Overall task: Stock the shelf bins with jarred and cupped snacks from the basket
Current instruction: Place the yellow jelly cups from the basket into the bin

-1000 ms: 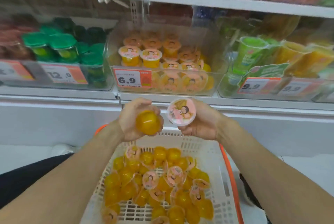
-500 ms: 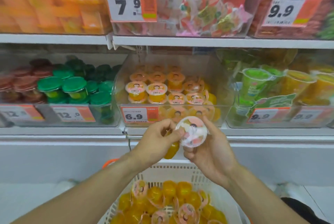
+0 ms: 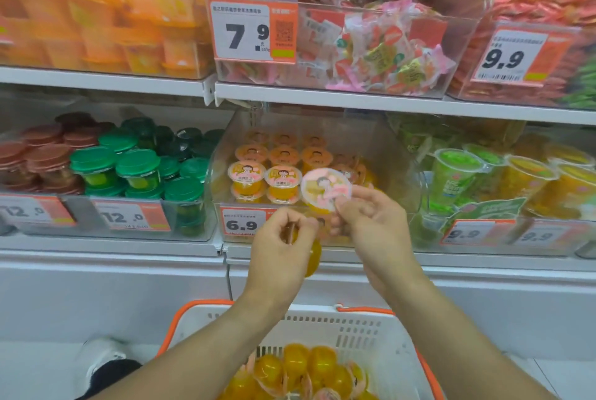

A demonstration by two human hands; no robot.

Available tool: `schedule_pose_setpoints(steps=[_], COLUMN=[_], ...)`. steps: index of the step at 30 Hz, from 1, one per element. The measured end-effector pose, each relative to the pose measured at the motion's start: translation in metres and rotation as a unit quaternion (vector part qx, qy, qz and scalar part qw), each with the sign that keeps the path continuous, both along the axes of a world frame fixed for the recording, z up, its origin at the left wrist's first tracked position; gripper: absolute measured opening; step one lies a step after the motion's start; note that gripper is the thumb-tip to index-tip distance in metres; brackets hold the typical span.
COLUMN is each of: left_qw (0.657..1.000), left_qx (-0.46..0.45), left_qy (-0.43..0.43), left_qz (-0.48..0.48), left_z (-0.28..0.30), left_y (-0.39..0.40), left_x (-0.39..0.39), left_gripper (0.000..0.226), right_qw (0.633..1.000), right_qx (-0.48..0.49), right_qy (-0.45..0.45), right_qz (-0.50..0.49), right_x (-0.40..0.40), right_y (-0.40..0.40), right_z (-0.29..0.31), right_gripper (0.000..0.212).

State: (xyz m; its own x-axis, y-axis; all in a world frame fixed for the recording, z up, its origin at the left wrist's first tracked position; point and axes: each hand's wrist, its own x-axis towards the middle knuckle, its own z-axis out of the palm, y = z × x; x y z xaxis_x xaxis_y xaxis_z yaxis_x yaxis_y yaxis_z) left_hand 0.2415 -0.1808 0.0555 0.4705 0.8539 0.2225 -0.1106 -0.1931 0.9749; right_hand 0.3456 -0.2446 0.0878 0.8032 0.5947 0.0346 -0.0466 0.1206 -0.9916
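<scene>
Two cups: left hand curls round one, mostly hidden; right hand pinches another at 12 o'clock. Basket pile cut off.

We held two orange jelly cups before the clear shelf bin; more filled our white basket.
</scene>
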Motion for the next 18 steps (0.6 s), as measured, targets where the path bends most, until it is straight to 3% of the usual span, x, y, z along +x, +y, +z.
schedule_pose_setpoints(steps=[4, 9, 13, 18], left_qw=[1.0, 1.0, 1.0, 0.999], left_qx=[-0.019, -0.021, -0.02, -0.021], left_qy=[0.013, 0.017, 0.023, 0.026], left_qz=[-0.01, -0.008, -0.007, -0.015], left_z=[-0.002, -0.003, -0.002, -0.001], left_y=[0.005, 0.009, 0.01, 0.008], left_x=[-0.002, -0.002, -0.002, -0.002], left_gripper=[0.022, 0.018, 0.019, 0.021], right_qw=[0.996, 0.985, 0.973, 0.959], right_qx=[-0.083, -0.151, -0.199, -0.249], right_qy=[-0.006, 0.089, 0.11, 0.122], right_qz=[-0.018, 0.0, 0.035, 0.062], right_x=[0.041, 0.069, 0.075, 0.076], right_y=[0.043, 0.075, 0.084, 0.086], right_z=[0.015, 0.015, 0.015, 0.016], right_gripper=[0.013, 0.015, 0.018, 0.037])
